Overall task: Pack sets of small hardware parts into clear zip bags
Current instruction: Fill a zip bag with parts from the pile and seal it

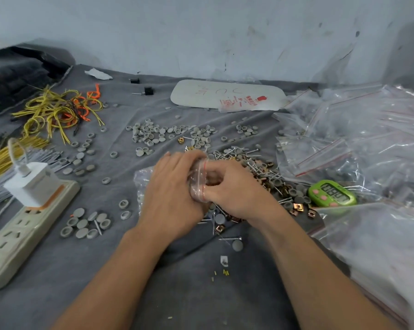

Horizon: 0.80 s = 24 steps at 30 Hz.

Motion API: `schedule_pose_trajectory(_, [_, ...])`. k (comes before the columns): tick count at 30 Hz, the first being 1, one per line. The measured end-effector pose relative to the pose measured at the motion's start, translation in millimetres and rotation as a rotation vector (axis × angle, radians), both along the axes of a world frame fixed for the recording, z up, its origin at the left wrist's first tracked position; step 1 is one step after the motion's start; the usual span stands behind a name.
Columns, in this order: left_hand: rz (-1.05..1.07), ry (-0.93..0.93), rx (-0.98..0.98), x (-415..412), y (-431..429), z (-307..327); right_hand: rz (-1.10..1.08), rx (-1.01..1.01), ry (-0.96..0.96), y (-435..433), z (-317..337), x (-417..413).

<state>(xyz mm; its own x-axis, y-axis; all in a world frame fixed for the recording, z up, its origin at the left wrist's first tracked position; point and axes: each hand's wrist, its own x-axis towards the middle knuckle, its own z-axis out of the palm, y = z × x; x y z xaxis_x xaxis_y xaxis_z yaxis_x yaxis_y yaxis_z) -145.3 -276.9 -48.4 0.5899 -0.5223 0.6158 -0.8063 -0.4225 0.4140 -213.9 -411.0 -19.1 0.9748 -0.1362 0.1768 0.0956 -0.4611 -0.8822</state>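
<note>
the clear zip bag (197, 181) hung over the worktop (196, 296); left hand (175, 194) fingers wrapped round it, right hand (235, 194) fingers pinched its red-striped mouth. keeping that mouth wide should stop spills.

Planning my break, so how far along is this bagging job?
Done: a pile of bags at right, some seemingly holding parts. In hand: left hand and right hand hold one zip bag by its red-lined mouth. Remaining: many loose grey caps, nails and copper clips.
</note>
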Motion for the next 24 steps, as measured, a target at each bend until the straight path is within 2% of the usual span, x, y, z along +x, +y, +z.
schedule_pose_trajectory(2, [0.024, -0.039, -0.012, 0, 0, 0, 0.038, -0.059, -0.016, 0, 2, -1])
schedule_pose_trajectory(3, [0.038, -0.044, -0.009, 0, 1, 0, 0.027, -0.027, -0.03, 1, 2, -1])
schedule_pose_trajectory(6, [0.12, -0.014, -0.001, 6, 6, 0, -0.236, 0.301, -0.109, 1, 2, 1])
schedule_pose_trajectory(7, [0.149, 0.006, 0.001, 9, 9, 1, -0.349, 0.312, -0.133, -2, 1, 1])
schedule_pose_trajectory(9, [0.183, 0.047, 0.028, 14, 13, 2, -0.471, 0.053, -0.135, -6, -2, 1])
schedule_pose_trajectory(10, [0.188, 0.058, 0.041, 16, 14, 2, -0.458, -0.108, -0.125, -5, -3, 0])
schedule_pose_trajectory(14, [0.203, 0.072, 0.028, 21, 19, 2, -0.237, -0.531, 0.039, 9, -11, 3])
schedule_pose_trajectory(16, [0.203, 0.109, 0.047, 24, 21, 1, -0.204, -0.669, 0.11, 14, -12, 6])
schedule_pose_trajectory(20, [0.216, 0.242, 0.077, 26, 21, -2, -0.293, -0.688, 0.044, 12, -13, 3])
schedule_pose_trajectory(24, [0.209, 0.404, -0.015, 24, 20, -2, -0.348, -0.579, 0.031, 9, -13, 5])
